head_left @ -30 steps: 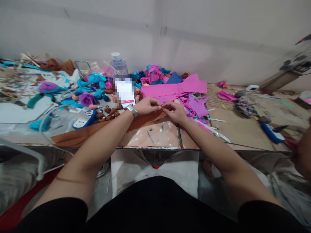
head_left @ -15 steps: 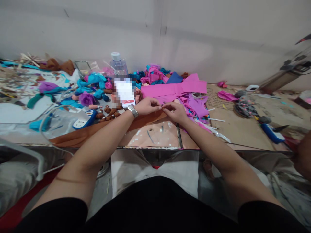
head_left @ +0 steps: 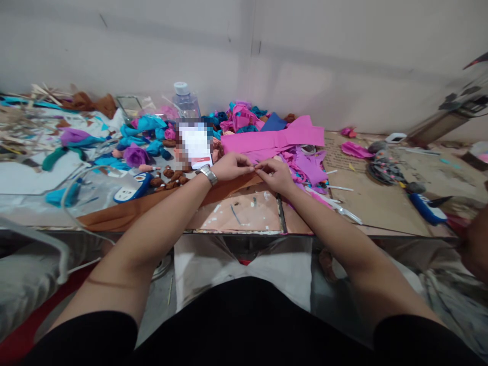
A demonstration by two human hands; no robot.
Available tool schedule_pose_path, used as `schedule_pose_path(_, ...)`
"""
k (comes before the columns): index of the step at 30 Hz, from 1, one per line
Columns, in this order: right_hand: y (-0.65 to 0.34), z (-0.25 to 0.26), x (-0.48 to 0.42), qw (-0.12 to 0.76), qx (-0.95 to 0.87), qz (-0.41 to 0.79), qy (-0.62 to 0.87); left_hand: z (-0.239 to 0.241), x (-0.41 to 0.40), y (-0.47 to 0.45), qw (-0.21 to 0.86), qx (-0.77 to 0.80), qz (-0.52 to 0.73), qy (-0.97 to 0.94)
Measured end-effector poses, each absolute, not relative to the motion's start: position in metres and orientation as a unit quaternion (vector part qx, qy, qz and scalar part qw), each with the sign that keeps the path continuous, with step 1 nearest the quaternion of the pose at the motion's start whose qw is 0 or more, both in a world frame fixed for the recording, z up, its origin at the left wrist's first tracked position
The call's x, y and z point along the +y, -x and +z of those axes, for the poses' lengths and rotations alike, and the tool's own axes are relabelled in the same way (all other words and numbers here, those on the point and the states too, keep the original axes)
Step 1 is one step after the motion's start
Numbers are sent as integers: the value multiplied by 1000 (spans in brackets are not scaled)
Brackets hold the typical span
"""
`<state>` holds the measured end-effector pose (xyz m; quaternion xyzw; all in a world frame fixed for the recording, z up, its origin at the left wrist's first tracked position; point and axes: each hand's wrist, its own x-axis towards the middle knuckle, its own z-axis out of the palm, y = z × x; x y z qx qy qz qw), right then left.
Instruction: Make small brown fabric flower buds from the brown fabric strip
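Observation:
A long brown fabric strip (head_left: pixel 125 211) runs across the table from the lower left up to my hands. My left hand (head_left: pixel 231 166), with a metal watch (head_left: pixel 208 174) on the wrist, pinches the strip's upper end with closed fingers. My right hand (head_left: pixel 277 175) meets it fingertip to fingertip and pinches the same end. Just behind my hands lie pink fabric strips (head_left: pixel 278 138) and purple scraps (head_left: pixel 309 168).
Teal, purple and pink fabric pieces and a purple fabric flower (head_left: pixel 136 154) crowd the back left. A plastic bottle (head_left: pixel 186 100) stands by the wall. A blue-handled tool (head_left: pixel 427 208) and a dark coil (head_left: pixel 383 170) lie right. Another person's arm (head_left: pixel 475 244) shows at the right edge.

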<state>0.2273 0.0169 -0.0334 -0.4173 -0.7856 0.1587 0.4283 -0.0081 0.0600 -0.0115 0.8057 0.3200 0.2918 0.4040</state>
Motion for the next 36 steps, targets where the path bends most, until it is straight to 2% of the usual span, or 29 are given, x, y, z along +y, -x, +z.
schedule_pose_path(10, -226, -30, 15, 441, -789, 131, 407, -10, 59, 7, 402, 322, 289, -807)
schedule_pose_path(22, -224, -35, 17, 435, -795, 163, 390, -11, 57, 4, 392, 334, 295, -805)
schedule_pose_path(30, -223, -42, 22, 429, -786, 196, 400, -15, 55, 2, 340, 344, 306, -820)
schedule_pose_path(36, -224, -40, 22, 433, -789, 164, 403, -16, 55, 2, 317, 345, 305, -829)
